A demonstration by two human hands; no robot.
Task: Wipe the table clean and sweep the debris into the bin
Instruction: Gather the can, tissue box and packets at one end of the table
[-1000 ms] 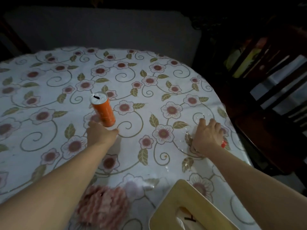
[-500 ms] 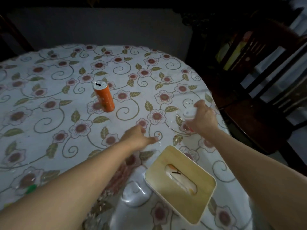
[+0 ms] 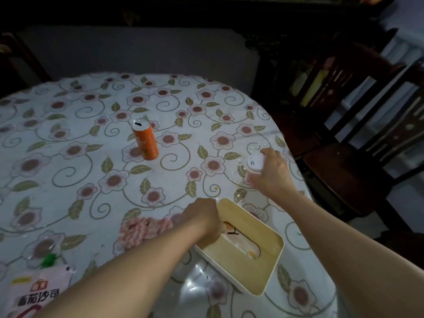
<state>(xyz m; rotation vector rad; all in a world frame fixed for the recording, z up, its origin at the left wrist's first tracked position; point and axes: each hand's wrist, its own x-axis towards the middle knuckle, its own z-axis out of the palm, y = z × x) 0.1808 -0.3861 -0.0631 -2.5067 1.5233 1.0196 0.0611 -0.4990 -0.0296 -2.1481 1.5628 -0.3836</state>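
Tissue box [image 3: 243,246], near worktop [image 3: 68,184] edge: my left hand [image 3: 202,216] sits directly over its slot, grip state hidden. My right hand [image 3: 270,173], closed around a shaker [image 3: 255,164], lies farther off toward the right edge.

Floral-clothed table [image 3: 68,180] bears can [image 3: 145,141], tissue box [image 3: 243,246], cloth [image 3: 144,230], sachet [image 3: 36,292].

On the table [image 3: 68,180], the can [image 3: 145,141] stands ahead of me, left of my right hand [image 3: 273,173], which holds a shaker [image 3: 255,165]. My left hand [image 3: 202,218] rests on the tissue box [image 3: 243,246]; a cloth [image 3: 144,230] lies just left, a packet [image 3: 34,292] nearest me.
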